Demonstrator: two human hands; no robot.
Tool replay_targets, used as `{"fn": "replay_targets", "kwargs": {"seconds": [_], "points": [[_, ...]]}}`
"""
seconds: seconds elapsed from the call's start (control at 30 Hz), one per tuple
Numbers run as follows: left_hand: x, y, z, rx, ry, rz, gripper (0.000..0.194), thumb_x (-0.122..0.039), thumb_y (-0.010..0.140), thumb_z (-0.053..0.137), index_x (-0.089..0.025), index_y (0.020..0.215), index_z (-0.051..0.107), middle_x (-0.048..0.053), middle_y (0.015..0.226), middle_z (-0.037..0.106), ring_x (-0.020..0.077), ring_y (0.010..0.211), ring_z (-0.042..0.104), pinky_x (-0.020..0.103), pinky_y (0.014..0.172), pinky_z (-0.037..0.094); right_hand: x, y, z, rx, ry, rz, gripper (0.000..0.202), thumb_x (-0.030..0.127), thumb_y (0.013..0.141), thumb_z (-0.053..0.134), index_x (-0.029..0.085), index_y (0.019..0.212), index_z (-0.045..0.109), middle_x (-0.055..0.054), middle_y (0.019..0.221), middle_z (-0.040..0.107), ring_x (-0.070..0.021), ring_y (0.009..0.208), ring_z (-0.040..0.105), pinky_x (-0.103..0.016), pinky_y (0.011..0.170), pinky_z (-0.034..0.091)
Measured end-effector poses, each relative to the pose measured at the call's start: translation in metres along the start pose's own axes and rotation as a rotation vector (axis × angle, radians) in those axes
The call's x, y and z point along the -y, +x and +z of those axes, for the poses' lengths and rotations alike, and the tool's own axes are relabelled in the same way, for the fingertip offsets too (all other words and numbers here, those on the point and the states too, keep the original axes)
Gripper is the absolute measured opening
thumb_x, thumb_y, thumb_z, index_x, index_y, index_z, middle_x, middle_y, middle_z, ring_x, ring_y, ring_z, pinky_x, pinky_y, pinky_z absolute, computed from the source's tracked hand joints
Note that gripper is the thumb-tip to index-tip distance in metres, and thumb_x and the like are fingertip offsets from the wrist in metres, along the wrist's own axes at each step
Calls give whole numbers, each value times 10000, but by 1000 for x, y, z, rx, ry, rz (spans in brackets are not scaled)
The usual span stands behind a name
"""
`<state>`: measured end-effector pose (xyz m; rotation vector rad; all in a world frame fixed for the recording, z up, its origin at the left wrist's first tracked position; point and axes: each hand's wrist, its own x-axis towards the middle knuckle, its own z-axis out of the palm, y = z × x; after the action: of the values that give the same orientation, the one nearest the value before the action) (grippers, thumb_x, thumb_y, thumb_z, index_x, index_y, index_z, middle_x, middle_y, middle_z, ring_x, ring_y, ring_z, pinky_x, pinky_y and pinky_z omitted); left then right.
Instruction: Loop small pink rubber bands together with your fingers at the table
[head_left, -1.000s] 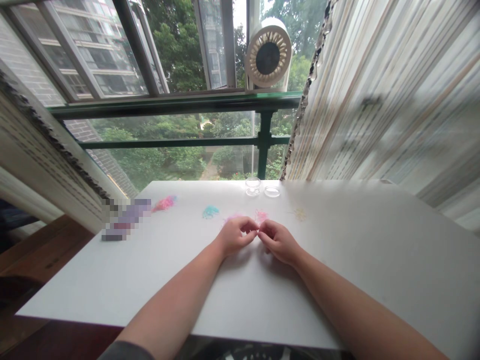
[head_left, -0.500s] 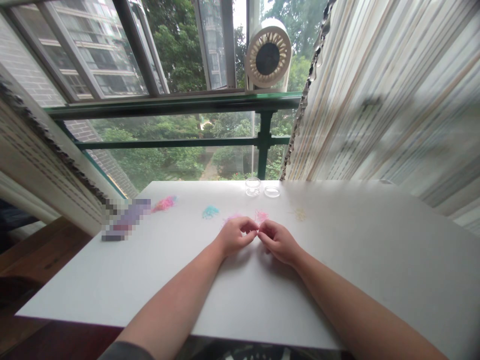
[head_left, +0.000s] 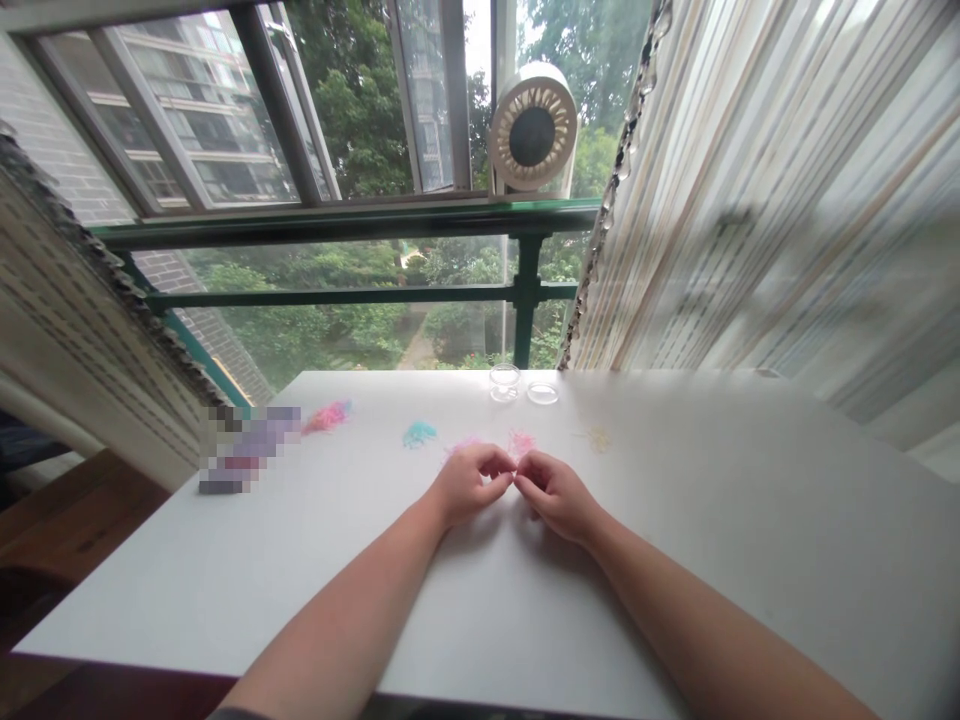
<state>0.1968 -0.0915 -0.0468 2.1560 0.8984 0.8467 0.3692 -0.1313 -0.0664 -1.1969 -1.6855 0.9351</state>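
Note:
My left hand (head_left: pixel 474 483) and my right hand (head_left: pixel 553 490) meet over the middle of the white table (head_left: pixel 315 560), fingertips pinched and touching each other. Whatever sits between the fingertips is too small to make out. Just beyond them lie a pink pile of thin strands (head_left: pixel 520 443) and a lilac pile (head_left: pixel 461 445), partly covered by my left hand. A turquoise pile (head_left: pixel 419 433) is further left, and a pale yellow pile (head_left: pixel 599 438) lies to the right.
Behind the piles stand a clear round container (head_left: pixel 505 384) and a clear lid (head_left: pixel 543 393). At the far left are a mixed pink pile (head_left: pixel 328 416) and a blurred-out object (head_left: pixel 251 450). A white fan (head_left: pixel 532 130) stands by the window above the green railing (head_left: pixel 360 226).
The camera view has tilted up slightly, so the scene sits a little lower. Both hands keep the same pinched pose, and the piles have not moved.

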Motion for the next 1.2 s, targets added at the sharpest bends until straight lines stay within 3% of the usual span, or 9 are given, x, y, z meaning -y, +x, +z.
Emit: {"fn": "replay_targets", "kwargs": {"seconds": [1.2], "points": [[-1,0,0,8,-18,-8,125,-206,747,586,-137,821,660,27,762,659,102,681,553,218,656,434,0,0,1,6,-53,-18,149,276,831,524,193,714,481,37,595,505,-95,524,470,-220,509,364]]}}
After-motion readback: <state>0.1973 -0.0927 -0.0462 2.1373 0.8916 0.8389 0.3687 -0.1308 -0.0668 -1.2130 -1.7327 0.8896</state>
